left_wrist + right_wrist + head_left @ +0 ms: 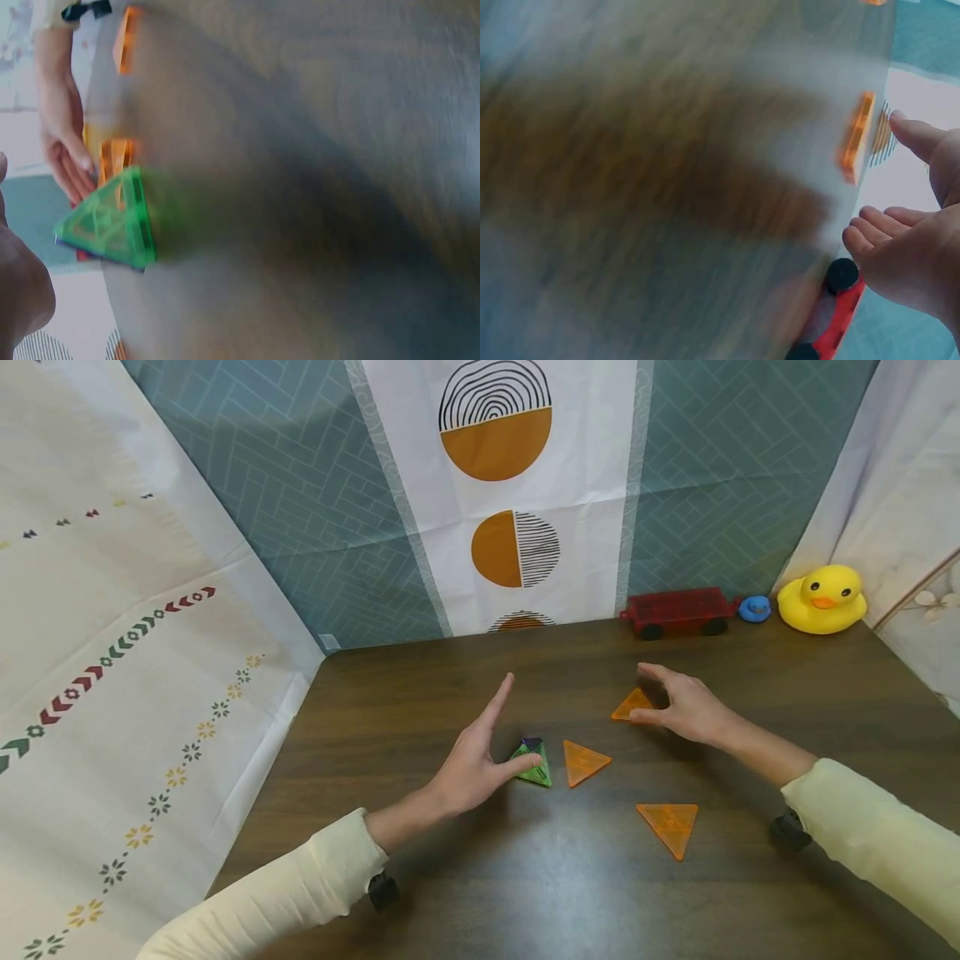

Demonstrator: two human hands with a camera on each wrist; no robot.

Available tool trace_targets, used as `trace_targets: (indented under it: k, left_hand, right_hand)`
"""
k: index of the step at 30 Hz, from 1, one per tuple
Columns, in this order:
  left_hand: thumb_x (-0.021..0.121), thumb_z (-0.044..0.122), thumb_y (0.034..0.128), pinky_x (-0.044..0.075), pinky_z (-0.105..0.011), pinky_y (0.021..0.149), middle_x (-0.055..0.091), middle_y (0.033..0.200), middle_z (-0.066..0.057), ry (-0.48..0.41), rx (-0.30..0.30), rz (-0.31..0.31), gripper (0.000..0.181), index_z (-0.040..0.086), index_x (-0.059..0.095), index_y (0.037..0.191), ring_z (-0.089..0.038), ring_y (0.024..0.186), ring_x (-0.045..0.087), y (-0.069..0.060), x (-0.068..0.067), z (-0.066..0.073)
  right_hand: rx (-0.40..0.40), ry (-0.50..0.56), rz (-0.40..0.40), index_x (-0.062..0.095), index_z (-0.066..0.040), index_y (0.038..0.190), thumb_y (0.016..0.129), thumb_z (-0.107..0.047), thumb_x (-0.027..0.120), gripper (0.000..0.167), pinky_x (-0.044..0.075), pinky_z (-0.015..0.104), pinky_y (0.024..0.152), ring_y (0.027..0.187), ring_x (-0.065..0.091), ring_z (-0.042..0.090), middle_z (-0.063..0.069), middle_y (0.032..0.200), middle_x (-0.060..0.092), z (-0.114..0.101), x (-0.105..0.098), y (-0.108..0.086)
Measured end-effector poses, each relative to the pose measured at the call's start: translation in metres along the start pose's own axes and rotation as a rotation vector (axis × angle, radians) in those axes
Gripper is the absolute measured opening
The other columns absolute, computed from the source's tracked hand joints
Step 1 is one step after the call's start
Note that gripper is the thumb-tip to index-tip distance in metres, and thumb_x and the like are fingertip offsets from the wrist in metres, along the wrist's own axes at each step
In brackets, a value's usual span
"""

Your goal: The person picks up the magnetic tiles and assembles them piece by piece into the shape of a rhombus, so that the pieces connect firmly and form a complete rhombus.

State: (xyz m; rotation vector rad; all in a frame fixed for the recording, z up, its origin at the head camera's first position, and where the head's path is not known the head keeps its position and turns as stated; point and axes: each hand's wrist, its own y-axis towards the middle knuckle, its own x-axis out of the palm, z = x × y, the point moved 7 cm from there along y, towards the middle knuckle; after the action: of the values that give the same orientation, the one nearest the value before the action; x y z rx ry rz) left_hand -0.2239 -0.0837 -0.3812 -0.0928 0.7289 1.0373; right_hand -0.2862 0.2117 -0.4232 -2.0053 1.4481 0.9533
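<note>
Wood-grained table point(525, 893), translucent orange triangles point(582, 763)

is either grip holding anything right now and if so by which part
Nothing is held: the left grip is just beside the green piece, the right grip near an orange piece, neither grasping.

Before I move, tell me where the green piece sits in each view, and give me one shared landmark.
Head: below and slightly right of centre, partly covered by the left hand.
Left wrist: left side, a little below mid-height; green piece.
Right wrist: not in it.
Shared landmark: the white wall panel with striped designs.
</note>
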Motion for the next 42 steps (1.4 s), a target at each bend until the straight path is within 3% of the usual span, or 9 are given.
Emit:
trace_targets:
  k: [10,13,15,17,19,22,29,35,42]
  left_hand:
    - [0.086,0.027,0.0934,0.036,-0.047,0.122,0.014,0.176,0.009,0.027,0.043,-0.08,0.114,0.032,0.004,0.172,-0.022,0.156,0.033,-0.007,0.036,0.012]
    - [0.086,0.027,0.0935,0.053,-0.031,0.102,0.017,0.176,0.004,0.066,0.056,-0.091,0.114,0.03,0.003,0.172,-0.013,0.113,0.068,-0.009,0.042,0.018]
    - [0.086,0.026,0.0932,0.055,-0.026,0.086,0.017,0.176,0.003,0.092,0.061,-0.093,0.114,0.028,0.003,0.172,-0.01,0.077,0.06,-0.01,0.045,0.022]
    - [0.086,0.025,0.0931,0.055,-0.024,0.085,0.015,0.177,0.003,0.121,0.059,-0.104,0.114,0.027,0.003,0.172,-0.008,0.077,0.06,-0.011,0.048,0.025]
    - [0.086,0.025,0.0929,0.051,-0.03,0.107,0.011,0.177,0.006,0.14,0.06,-0.118,0.114,0.024,0.004,0.172,-0.009,0.119,0.064,-0.012,0.05,0.027]
    - [0.086,0.025,0.093,0.034,-0.04,0.123,0.008,0.176,0.007,0.163,0.059,-0.134,0.113,0.02,0.005,0.172,-0.016,0.158,0.027,-0.014,0.053,0.027]
    - [0.084,0.026,0.0946,0.04,-0.039,0.119,0.009,0.177,0.006,0.177,0.059,-0.155,0.111,0.017,0.006,0.172,-0.016,0.146,0.047,-0.015,0.061,0.026]
    - [0.083,0.028,0.0964,0.035,-0.042,0.123,0.012,0.177,-0.004,0.177,0.014,-0.19,0.111,0.017,0.002,0.172,-0.02,0.157,0.028,-0.017,0.071,0.019]
    - [0.08,0.029,0.0984,0.032,-0.042,0.124,0.015,0.176,-0.012,0.175,0.001,-0.234,0.108,0.012,0.003,0.172,-0.021,0.158,0.027,-0.02,0.083,0.014]
  right_hand:
    - [0.007,-0.002,0.015,0.043,0.012,0.153,0.096,-0.023,0.083,0.079,0.039,0.068,0.112,0.138,0.045,0.056,0.035,0.153,0.048,0.012,-0.001,0.003]
    - [-0.001,0.001,0.019,0.046,0.011,0.152,0.095,-0.026,0.084,0.078,0.039,0.068,0.112,0.138,0.046,0.055,0.032,0.152,0.051,0.011,0.0,0.004]
    - [-0.008,0.003,0.026,0.048,0.01,0.151,0.094,-0.028,0.085,0.078,0.039,0.068,0.112,0.138,0.046,0.054,0.031,0.151,0.053,0.011,0.0,0.005]
    - [-0.014,0.0,0.034,0.049,0.01,0.15,0.093,-0.028,0.086,0.077,0.038,0.068,0.112,0.138,0.047,0.054,0.031,0.15,0.054,0.012,0.0,0.005]
    - [-0.016,0.0,0.039,0.05,0.01,0.15,0.093,-0.027,0.086,0.077,0.038,0.069,0.112,0.138,0.047,0.053,0.031,0.15,0.055,0.013,-0.001,0.005]
    - [-0.014,0.0,0.042,0.051,0.01,0.149,0.093,-0.026,0.086,0.075,0.038,0.068,0.112,0.138,0.047,0.053,0.03,0.15,0.055,0.013,0.0,0.005]
    - [-0.025,0.001,0.057,0.053,0.009,0.147,0.092,-0.025,0.087,0.074,0.038,0.069,0.112,0.136,0.049,0.053,0.031,0.147,0.057,0.013,0.0,0.004]
    - [-0.029,0.008,0.07,0.056,0.007,0.145,0.092,-0.021,0.087,0.068,0.037,0.068,0.113,0.135,0.051,0.051,0.028,0.143,0.061,0.013,0.002,0.003]
    - [-0.046,0.006,0.073,0.057,0.007,0.144,0.093,-0.019,0.086,0.064,0.041,0.067,0.11,0.13,0.054,0.052,0.027,0.139,0.064,0.01,0.003,0.002]
